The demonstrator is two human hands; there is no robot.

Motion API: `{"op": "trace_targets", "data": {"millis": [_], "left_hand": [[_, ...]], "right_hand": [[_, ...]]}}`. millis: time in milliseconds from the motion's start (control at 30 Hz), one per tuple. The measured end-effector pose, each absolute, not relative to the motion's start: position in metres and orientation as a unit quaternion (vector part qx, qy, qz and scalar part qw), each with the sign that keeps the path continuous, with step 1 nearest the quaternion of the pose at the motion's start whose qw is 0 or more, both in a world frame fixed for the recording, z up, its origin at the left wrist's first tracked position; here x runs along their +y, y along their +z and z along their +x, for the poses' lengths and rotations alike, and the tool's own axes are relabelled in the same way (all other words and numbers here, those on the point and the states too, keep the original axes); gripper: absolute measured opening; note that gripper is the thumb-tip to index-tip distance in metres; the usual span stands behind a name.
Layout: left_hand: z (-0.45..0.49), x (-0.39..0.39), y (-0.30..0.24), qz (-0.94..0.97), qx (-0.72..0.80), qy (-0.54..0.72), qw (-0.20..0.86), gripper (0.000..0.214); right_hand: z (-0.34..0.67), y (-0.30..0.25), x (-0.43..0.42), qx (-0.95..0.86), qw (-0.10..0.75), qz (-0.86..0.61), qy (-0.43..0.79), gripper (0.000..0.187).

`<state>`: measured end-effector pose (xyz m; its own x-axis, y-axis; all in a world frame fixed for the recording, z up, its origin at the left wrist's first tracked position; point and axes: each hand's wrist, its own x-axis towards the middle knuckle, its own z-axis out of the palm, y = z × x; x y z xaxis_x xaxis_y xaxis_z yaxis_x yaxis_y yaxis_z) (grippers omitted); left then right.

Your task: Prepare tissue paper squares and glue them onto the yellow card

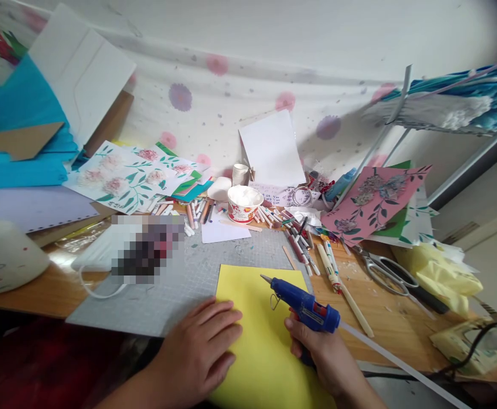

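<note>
A blue hot glue gun [305,304] is gripped by my right hand [316,346], its metal nozzle pointing up and left. A long whitish glue stick [393,358] trails from its back end toward the lower right. Beneath the gun lies a sheet of yellow paper [257,329], partly over the grey cutting mat [158,307]. My left hand [203,346] rests flat on the paper's left edge, fingers stretched out and holding nothing. Part of the paper is hidden under my hands.
A white paper cup [245,204] stands behind the mat among many markers [301,244]. Scissors [387,272] and a yellow plastic bag [435,272] lie to the right. A floral pink card [378,199] leans there. A white pot [7,261] stands left. A cable [470,352] runs along the right.
</note>
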<state>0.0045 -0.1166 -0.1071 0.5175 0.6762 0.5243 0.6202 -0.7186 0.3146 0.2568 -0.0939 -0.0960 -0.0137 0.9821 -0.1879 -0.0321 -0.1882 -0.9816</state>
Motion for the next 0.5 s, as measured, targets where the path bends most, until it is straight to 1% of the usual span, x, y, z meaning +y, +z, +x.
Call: {"op": "trace_targets", "data": {"millis": [233, 367, 433, 500], "left_hand": [[0.006, -0.117, -0.108, 0.867, 0.372, 0.330, 0.038, 0.034], [0.005, -0.118, -0.109, 0.865, 0.378, 0.324, 0.064, 0.036], [0.005, -0.117, -0.105, 0.856, 0.390, 0.328, 0.088, 0.033], [0.006, -0.112, -0.094, 0.831, 0.410, 0.356, 0.119, 0.023]], "right_hand": [[0.257, -0.096, -0.096, -0.433, 0.461, -0.532, 0.563, 0.044], [0.258, -0.097, -0.097, -0.435, 0.458, -0.534, 0.562, 0.043], [0.259, -0.097, -0.098, -0.437, 0.455, -0.537, 0.560, 0.042], [0.260, -0.097, -0.099, -0.443, 0.453, -0.537, 0.557, 0.042]]}}
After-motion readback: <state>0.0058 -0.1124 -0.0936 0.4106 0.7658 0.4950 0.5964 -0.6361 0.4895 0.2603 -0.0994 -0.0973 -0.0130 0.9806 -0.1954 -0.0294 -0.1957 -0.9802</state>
